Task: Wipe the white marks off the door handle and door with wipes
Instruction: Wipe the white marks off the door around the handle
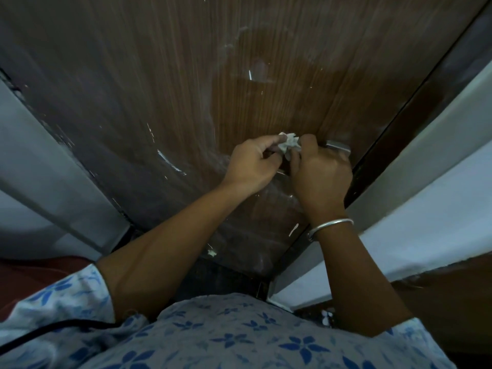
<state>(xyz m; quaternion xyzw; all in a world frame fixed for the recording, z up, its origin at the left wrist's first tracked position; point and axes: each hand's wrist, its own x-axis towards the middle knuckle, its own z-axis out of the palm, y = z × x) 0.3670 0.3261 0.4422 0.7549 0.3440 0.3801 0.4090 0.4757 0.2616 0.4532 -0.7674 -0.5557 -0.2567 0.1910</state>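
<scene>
door (266, 75): brown wood grain with fine streaks running along its length; darker and greyer toward 9 o'clock, warmer orange-brown at 1 o'clock
white marks (168, 161): white streaks and flecks, the boldest at 9 o'clock from my hands, smaller ones at 12 and 6 o'clock
wipe (288, 145): white with grey shadowed creases
door handle (338, 146): silvery grey metal
door frame (399, 193): pale grey-white, with a dark brown strip beside it
my shirt (226, 339): light grey-blue with deep blue flower print
bangle (330, 227): shiny silver, on my right wrist
cable (53, 331): black, at 7 o'clock across my sleeve
</scene>
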